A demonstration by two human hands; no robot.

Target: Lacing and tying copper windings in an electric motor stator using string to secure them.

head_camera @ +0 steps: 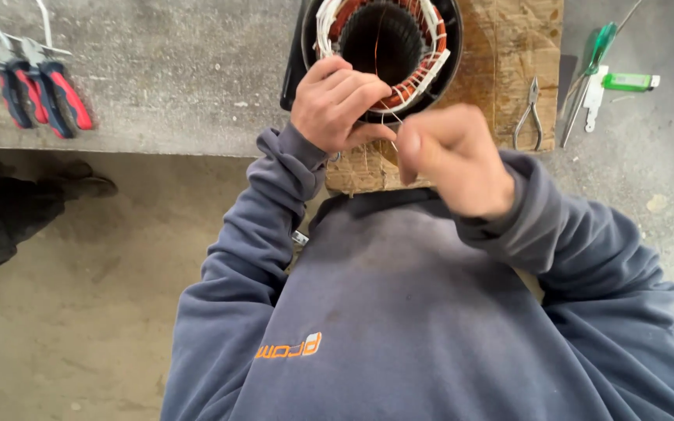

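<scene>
Looking down in the head view: motor stator [388,47] stands on end on a wooden block [509,54] at the far edge of the scene, bore axis pointing up at the camera. Copper windings [411,84] with white lacing ring the bore; nothing sits inside it.

Left hand [335,103] rests on the near rim of the stator, fingers curled over the windings, touching them. Right hand [450,160] sits nearer and to the right, off the stator, fingertips pinched together. A thin strand [394,132] seems to run from the rim toward that pinch; blur makes it uncertain whether the fingers actually hold it.

Left hand is the one on the part; stator lies far-left of the right hand's pinch.

Around it: small pliers [530,117] on the block's right side, green screwdriver [590,70] and green lighter [628,81] further right, red-and-blue pliers [40,93] far left on the concrete bench [157,70].
</scene>
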